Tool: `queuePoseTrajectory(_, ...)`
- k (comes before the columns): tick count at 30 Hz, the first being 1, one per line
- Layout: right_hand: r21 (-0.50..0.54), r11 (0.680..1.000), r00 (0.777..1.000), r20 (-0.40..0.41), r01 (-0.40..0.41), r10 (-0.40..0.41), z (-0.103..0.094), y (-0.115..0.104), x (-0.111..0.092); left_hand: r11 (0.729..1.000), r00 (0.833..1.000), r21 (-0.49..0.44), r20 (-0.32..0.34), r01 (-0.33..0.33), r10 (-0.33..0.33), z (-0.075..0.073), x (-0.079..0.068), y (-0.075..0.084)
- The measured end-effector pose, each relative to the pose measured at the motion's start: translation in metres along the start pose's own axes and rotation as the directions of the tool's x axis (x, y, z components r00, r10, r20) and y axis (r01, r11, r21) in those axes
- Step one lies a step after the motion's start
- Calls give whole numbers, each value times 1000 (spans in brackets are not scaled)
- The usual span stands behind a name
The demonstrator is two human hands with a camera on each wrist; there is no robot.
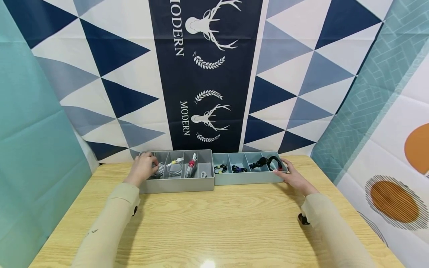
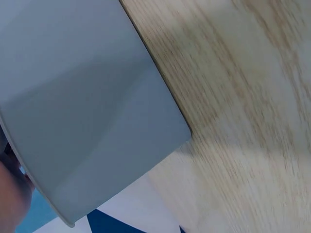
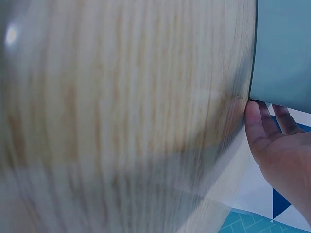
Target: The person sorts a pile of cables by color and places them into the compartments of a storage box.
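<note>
A grey divided box (image 1: 177, 185) stands near the back of the table, its compartments holding bundled cables. My left hand (image 1: 142, 168) reaches over its left end into the leftmost compartment; the fingertips are hidden, and I cannot tell whether they hold anything. Close beside it in the compartments are a bundled grey cable (image 1: 161, 169) and a white cable (image 1: 175, 169). At the right end of a blue-grey divided box (image 1: 248, 179), my right hand (image 1: 292, 175) touches the end wall with its fingers extended. A coiled black cable (image 1: 275, 162) sits in that box's rightmost compartment.
The two boxes stand end to end before a patterned cloth backdrop (image 1: 207, 74). A white cable with a red tie (image 1: 191, 165) and black cables (image 1: 239, 169) lie in other compartments. Wooden tabletop (image 1: 214, 219) extends in front; cloth hangs on both sides.
</note>
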State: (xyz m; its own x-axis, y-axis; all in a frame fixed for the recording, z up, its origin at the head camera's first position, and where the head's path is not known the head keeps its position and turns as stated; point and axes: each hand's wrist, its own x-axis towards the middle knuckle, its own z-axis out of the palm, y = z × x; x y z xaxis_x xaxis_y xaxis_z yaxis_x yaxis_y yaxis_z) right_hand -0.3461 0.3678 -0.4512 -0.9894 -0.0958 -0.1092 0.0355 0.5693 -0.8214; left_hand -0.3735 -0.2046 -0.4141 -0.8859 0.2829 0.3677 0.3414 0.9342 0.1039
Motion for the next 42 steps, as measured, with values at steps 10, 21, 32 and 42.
queuePoseTrajectory(10,-6,1000,1000,0,11,-11,1,-4,2,999,999,-19,8,49,-49,-3,-1,-3)
queuePoseTrajectory(21,-15,1000,1000,-2,19,-19,1,-7,5,999,999,-26,-17,47,-48,-11,-4,-7)
queuePoseTrajectory(32,-31,999,999,6,35,-35,2,-7,1,1000,1000,-30,-20,-2,2,-23,-9,0)
queuePoseTrajectory(42,-203,979,999,-14,33,-36,-5,-13,-2,998,999,-51,-5,-36,36,-45,-12,22)
